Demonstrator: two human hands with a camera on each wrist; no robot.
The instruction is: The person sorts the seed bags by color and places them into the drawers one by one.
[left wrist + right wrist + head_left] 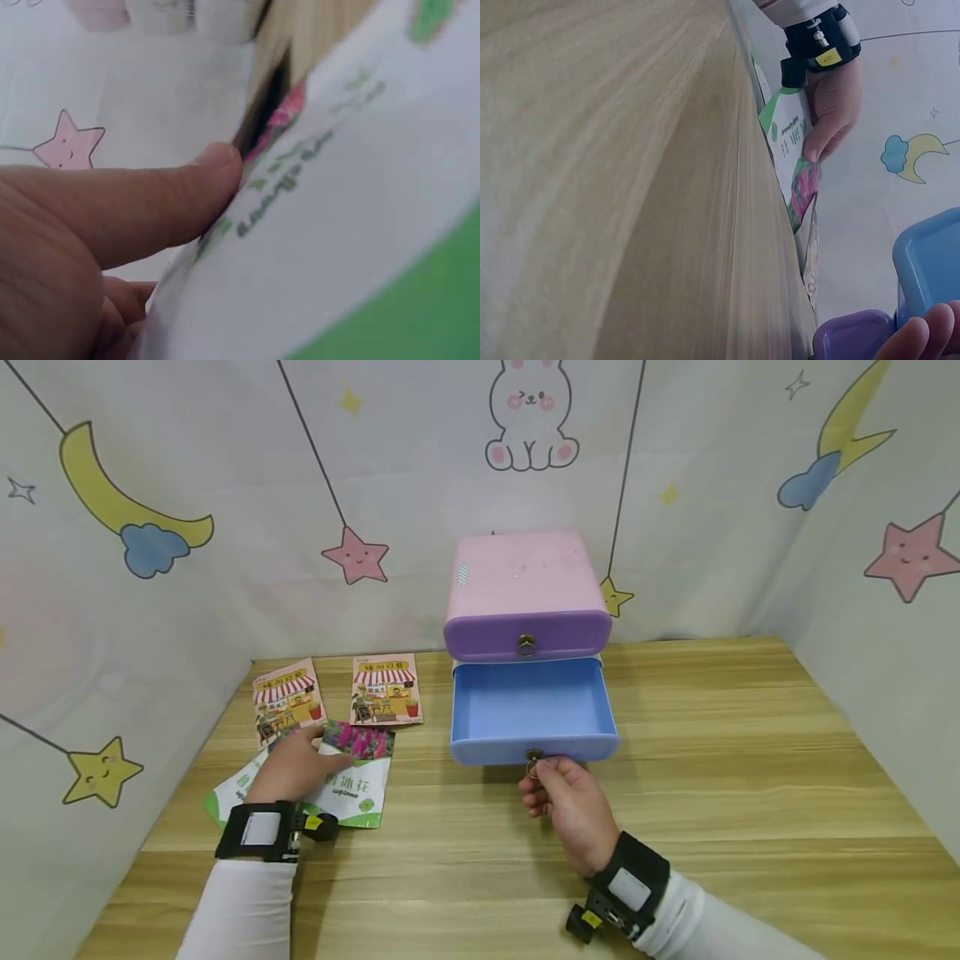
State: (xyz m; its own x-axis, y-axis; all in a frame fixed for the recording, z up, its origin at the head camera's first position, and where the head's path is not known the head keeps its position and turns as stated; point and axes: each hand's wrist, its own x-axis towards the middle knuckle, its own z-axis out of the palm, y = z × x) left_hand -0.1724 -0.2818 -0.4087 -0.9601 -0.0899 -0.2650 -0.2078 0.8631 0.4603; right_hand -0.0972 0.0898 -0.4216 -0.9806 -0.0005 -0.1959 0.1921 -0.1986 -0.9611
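White-and-green packet (351, 797), nearest on the surface (450, 877), lies beside and partly over a second one (231, 789); from my remote station I find the left hand (294, 768) pinching it near an edge, thumb on top; so shallow a hold, I judge, could let it slip or drag its neighbour; the right hand (576, 810) grasps the ring (533, 767) of the blue drawer (534, 706), pulled out; two pink packets (386, 689) lie farther back; behind stands the pink cabinet (525, 568), which a harder pull could tip forward; labels, near to far: the front packet shows 冰花 after an unclear character, with Latin script I cannot settle; the pink packets appear to read 向日葵; brands are illegible.
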